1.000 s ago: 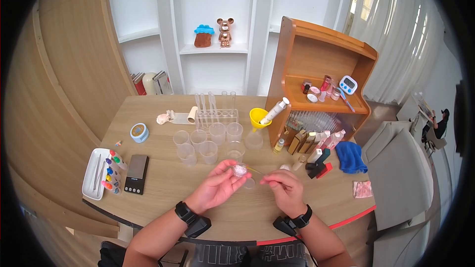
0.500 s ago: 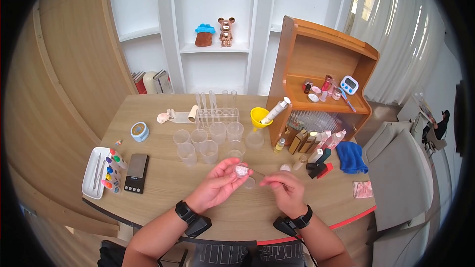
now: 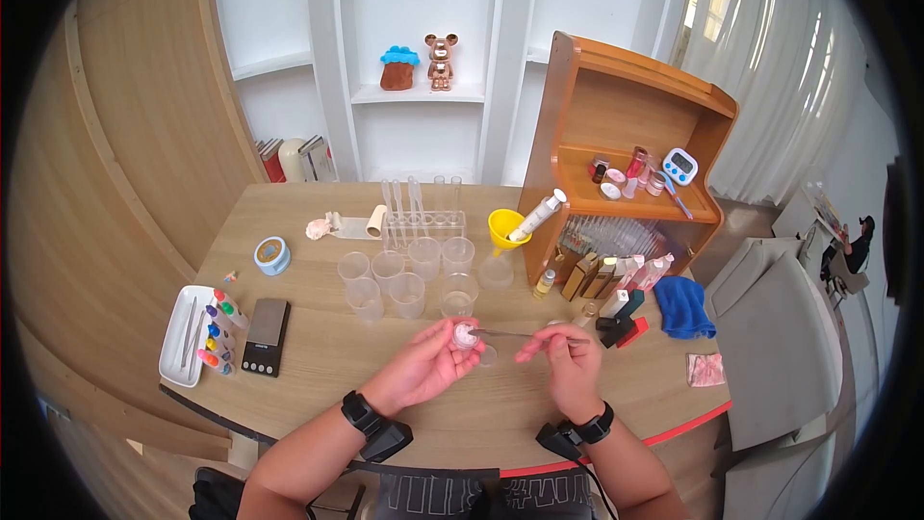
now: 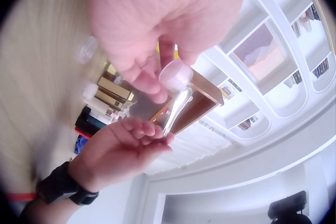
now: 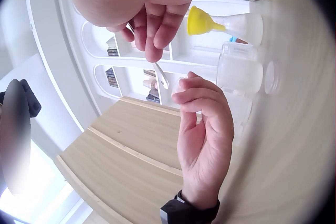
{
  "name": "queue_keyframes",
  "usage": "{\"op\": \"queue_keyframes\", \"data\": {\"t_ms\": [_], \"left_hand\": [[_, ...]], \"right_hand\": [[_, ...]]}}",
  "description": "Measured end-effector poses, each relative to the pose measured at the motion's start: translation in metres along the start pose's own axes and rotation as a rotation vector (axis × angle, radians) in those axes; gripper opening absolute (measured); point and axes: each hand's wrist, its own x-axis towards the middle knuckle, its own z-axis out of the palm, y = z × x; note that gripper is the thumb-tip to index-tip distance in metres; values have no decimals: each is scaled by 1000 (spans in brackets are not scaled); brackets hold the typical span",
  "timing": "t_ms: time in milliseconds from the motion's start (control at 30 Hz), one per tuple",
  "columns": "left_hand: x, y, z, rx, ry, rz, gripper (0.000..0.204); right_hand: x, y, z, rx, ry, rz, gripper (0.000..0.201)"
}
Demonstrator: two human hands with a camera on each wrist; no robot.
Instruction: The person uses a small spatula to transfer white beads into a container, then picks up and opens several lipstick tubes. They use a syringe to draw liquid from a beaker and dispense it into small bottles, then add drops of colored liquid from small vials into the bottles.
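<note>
My left hand (image 3: 428, 356) holds a small clear jar (image 4: 176, 74) of pale pink-white contents between thumb and fingertips, above the table's front half. From the right, my right hand (image 3: 570, 371) pinches a slim metal spatula (image 3: 515, 334). Its spoon-shaped tip (image 4: 181, 100) is at the jar's mouth. A round clear lid (image 3: 489, 356) lies on the table below the jar. Just beyond my left fingers stands a clear plastic cup (image 3: 458, 297).
Several clear cups (image 3: 406, 296) and a test tube rack (image 3: 423, 224) stand behind. A yellow funnel (image 3: 502, 228) sits in a flask beside the wooden cabinet (image 3: 626, 96). At left are a black scale (image 3: 267, 337) and a white tray (image 3: 176, 347); boxes (image 3: 577, 276) line the right.
My right hand has turned and shifted slightly right, and the spatula now lies nearly level with its tip at the jar. My left hand has tilted the jar a little.
</note>
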Motion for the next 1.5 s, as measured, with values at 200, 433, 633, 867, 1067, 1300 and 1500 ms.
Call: {"op": "queue_keyframes", "data": {"t_ms": [200,433,633,867,1067,1300,1500], "left_hand": [[-1,0,3,-15,39,-68,42],[-1,-1,5,-39,88,-104,44],[-1,0,0,-50,46,-146,46],[-1,0,2,-76,26,-175,44],[-1,-1,-1,-19,16,-126,42],[0,0,1,-25,-44,-76,35],[-1,-3,1,29,2,-31,33]], "right_hand": [[-2,-2,0,-18,-53,24,25],[-4,-3,2,-27,-69,37,24],[-4,-2,0,-32,-77,7,24],[-5,0,-3,-49,-130,28,20],[-5,0,2,-113,-98,-8,31],[-6,0,3,-127,-94,-18,30],[-7,-3,4,-162,-78,-28,31]]}}
